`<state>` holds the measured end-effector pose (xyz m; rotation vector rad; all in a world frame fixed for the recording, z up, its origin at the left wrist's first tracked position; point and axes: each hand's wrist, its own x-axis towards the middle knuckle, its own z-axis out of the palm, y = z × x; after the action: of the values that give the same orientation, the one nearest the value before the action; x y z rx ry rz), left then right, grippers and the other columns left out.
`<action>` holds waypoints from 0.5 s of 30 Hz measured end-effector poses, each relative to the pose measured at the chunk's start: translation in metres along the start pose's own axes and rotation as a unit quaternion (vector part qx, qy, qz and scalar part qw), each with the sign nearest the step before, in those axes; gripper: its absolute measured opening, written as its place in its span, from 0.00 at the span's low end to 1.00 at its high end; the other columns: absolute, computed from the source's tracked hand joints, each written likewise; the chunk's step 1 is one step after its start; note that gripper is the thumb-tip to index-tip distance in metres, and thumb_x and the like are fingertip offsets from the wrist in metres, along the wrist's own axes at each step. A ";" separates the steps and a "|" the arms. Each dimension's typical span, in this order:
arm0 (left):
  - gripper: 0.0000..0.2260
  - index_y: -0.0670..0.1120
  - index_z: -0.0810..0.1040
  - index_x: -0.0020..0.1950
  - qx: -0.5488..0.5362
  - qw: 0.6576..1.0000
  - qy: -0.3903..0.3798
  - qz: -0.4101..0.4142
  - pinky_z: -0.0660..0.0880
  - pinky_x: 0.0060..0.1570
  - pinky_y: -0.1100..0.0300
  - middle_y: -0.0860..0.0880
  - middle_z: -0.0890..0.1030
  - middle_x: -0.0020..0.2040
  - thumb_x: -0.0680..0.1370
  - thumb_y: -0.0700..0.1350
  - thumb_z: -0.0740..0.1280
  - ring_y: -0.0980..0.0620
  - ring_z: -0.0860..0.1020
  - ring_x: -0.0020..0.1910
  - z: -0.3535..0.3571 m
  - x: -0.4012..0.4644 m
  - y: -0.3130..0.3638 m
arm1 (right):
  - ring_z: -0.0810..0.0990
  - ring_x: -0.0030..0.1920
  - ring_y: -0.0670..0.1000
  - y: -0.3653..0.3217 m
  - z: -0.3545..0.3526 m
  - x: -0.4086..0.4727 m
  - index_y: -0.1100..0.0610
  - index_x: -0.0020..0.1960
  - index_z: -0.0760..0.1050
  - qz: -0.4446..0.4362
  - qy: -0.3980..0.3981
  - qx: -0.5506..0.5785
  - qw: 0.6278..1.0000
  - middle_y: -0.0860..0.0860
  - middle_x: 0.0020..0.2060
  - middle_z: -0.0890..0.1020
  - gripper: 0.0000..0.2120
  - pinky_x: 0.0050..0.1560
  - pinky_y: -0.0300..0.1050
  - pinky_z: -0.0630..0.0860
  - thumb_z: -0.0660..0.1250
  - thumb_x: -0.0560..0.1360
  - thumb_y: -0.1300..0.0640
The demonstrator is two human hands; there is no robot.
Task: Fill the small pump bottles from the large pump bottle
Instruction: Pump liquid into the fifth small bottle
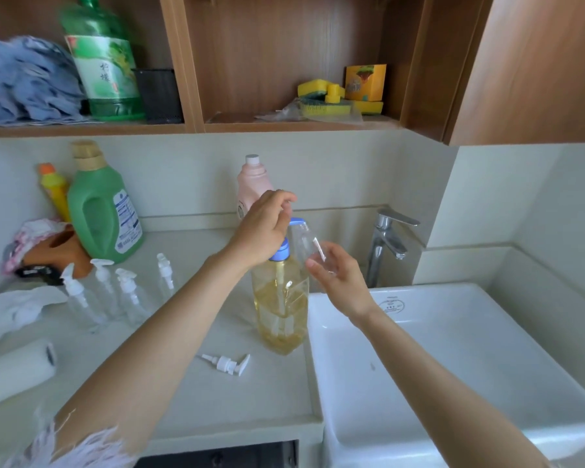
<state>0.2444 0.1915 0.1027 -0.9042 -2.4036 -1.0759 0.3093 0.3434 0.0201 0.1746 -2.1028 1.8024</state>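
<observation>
1. Loose pump cap [227, 363] lies on the surface near side of both hands, off so its bottle is open.
2. Right hand [338, 282] clamped on small clear bottle [309, 244], mouth tilted under blue spout [298, 221].
3. Left hand [267, 228] presses large pump bottle [281, 309], fingers curled on pump head.
4. Capped small bottles [115, 295] wait left of left hand.

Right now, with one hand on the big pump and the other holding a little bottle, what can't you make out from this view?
- Pump head of the large bottle: mostly covered by the left hand.
- Small clear bottle in the right hand: too transparent to show any liquid level.
- Green jug label: print too small.
- Dark opening under the counter: cut off by the bottom edge.
</observation>
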 end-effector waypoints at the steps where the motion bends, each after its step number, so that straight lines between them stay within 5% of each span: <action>1: 0.12 0.39 0.75 0.61 -0.002 0.999 0.040 0.033 0.67 0.53 0.65 0.45 0.75 0.54 0.81 0.36 0.57 0.49 0.74 0.53 0.002 -0.008 -0.003 | 0.77 0.42 0.39 0.000 0.001 0.000 0.58 0.59 0.74 0.000 0.006 0.004 1.000 0.42 0.41 0.79 0.12 0.47 0.34 0.72 0.69 0.77 0.59; 7: 0.14 0.39 0.81 0.57 0.030 0.976 0.189 0.105 0.71 0.62 0.61 0.45 0.82 0.56 0.78 0.39 0.58 0.51 0.76 0.59 0.021 -0.041 -0.015 | 0.78 0.44 0.42 0.003 0.003 -0.001 0.56 0.59 0.74 -0.010 0.018 0.016 1.000 0.45 0.42 0.80 0.12 0.49 0.35 0.73 0.69 0.76 0.60; 11: 0.16 0.36 0.80 0.54 -0.011 0.974 0.206 0.094 0.71 0.62 0.63 0.43 0.82 0.54 0.73 0.37 0.57 0.47 0.77 0.59 0.032 -0.039 -0.017 | 0.78 0.43 0.40 0.008 0.004 0.002 0.58 0.61 0.73 -0.006 0.007 -0.017 1.000 0.45 0.43 0.79 0.15 0.48 0.30 0.72 0.70 0.76 0.58; 15: 0.19 0.34 0.80 0.53 -0.016 0.976 0.195 0.094 0.73 0.61 0.53 0.42 0.82 0.53 0.69 0.36 0.55 0.45 0.78 0.58 0.041 -0.045 -0.019 | 0.77 0.43 0.37 0.014 0.000 0.003 0.57 0.62 0.73 -0.002 0.001 -0.054 0.999 0.42 0.45 0.78 0.16 0.50 0.31 0.72 0.70 0.75 0.56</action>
<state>0.2620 0.1946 0.0417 -0.8224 -1.9457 -1.1055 0.3016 0.3466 0.0081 0.1482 -2.1889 1.6807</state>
